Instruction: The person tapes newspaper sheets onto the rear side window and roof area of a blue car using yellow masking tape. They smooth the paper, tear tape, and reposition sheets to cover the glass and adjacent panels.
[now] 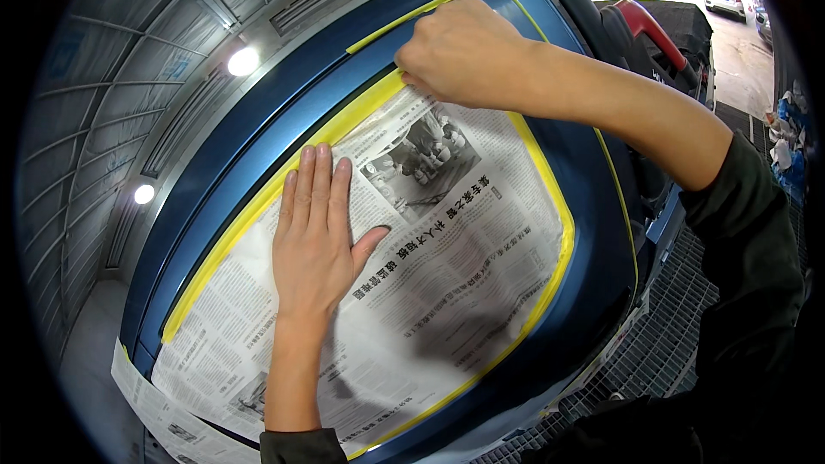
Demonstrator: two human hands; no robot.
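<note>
A sheet of newspaper (447,292) covers the window area of a blue vehicle panel (223,155), edged with yellow masking tape (563,206). My left hand (318,232) lies flat on the paper. Its fingers are stretched out, with the fingertips at the tape strip along the upper edge. My right hand (464,51) is closed in a fist at the upper end of that strip, where the yellow tape (352,116) runs into its fingers. The fist hides the tape's end and the paper's top corner.
Another newspaper sheet (163,404) hangs at the lower left. More yellow tape (421,9) lines the outer panel edge. A metal floor grating (662,318) lies at the right. Beyond are a red bar (649,30) and parked cars (722,0). Ceiling lamps (243,61) shine above.
</note>
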